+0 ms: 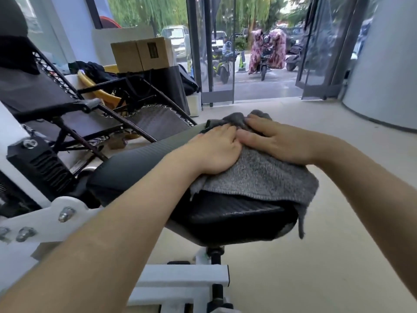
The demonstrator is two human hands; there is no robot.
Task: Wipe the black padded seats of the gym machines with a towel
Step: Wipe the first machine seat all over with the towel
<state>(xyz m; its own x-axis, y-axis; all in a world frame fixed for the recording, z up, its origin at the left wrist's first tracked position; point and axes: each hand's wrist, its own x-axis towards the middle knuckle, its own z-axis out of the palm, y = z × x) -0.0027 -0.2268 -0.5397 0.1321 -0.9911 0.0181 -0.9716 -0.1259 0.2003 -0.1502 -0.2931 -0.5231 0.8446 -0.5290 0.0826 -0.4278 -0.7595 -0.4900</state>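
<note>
Grey towel (259, 175) is spread over the seat's (225, 213) right edge, pinned under left hand (214, 150) and right hand (277, 141), both flat, side by side, for even wiping pressure.

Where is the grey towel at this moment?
In the head view, the grey terry towel lies centre-right on the black padded seat, pressed flat under the left hand and right hand, its right edge hanging over.
</note>
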